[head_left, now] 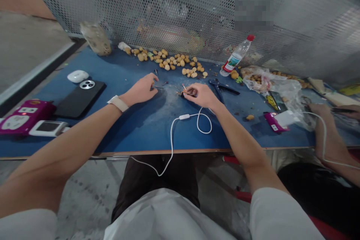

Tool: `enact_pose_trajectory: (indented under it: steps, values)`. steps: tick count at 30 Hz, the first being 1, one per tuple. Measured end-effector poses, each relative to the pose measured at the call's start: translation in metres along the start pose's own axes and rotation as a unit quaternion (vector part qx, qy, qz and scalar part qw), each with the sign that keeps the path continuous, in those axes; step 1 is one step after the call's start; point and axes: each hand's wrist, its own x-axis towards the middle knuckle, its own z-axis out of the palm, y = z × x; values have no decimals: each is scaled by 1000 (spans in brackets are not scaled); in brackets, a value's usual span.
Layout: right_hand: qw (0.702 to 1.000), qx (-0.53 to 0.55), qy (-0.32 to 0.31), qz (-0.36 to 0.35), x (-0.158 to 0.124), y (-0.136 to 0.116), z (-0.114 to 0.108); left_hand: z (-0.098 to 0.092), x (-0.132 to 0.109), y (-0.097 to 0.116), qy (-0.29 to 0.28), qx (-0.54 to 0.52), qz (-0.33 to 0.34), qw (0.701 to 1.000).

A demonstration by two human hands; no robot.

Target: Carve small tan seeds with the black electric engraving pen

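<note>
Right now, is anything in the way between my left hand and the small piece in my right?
Nothing visible blocks the line from your left hand to the small piece in your right hand. A dark bit lies just beyond that line; the cable runs nearer you.

"How's the light?"

"Moderate and diffuse; a soft shadow on the table (152,135) below the left hand (142,89) suggests light from above."

"Any glare?"

"Pale haze across the mesh panel (168,15), strongest at upper right, plus glints on the bottle (237,55)."

"Sharpness?"

"Soft; the small dark piece (182,94) in the right hand's fingers (194,90) lacks clear detail. One mesh patch is pixelated."

"Edges?"

"Wide-angle stretching enlarges the left forearm (81,138); the top right corner darkens."
</note>
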Motion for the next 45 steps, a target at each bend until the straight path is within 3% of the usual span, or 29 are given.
enact_pose_trajectory:
  steps: [2,5,9,12,16,18,22,24,26,32,35,40,45]
  values:
    - [996,-63,62,34,0,19,-17,2,0,5,-12,-53,10,998]
    - [959,-168,116,194,-4,50,-45,8,-1,11,-3,-87,23,996]
    - [883,-243,36,401,-10,72,-65,16,-3,13,5,-61,25,998]
    - [866,-237,-18,440,-11,77,-64,18,-5,11,31,-34,31,998]
    - [876,-245,-7,416,-9,80,-59,19,-4,8,39,-4,42,998]
    - [894,-242,12,376,-8,77,-54,18,-3,7,40,6,61,997]
    - [960,-185,57,202,-3,60,-35,17,-3,5,38,-3,109,993]
    - [978,-158,59,120,-1,51,-24,18,-3,5,18,-23,126,992]
    - [983,-151,56,88,0,47,-18,19,-4,6,-3,-35,140,990]
    - [978,-157,72,121,2,58,-23,19,-5,12,-31,-8,157,987]
    - [986,-124,69,89,4,54,-16,17,-5,13,-36,-2,144,989]
    - [996,-22,79,-35,5,17,10,16,-7,16,-45,-4,158,986]
    - [996,-21,-2,-81,4,-14,30,16,-7,19,-51,-10,159,986]
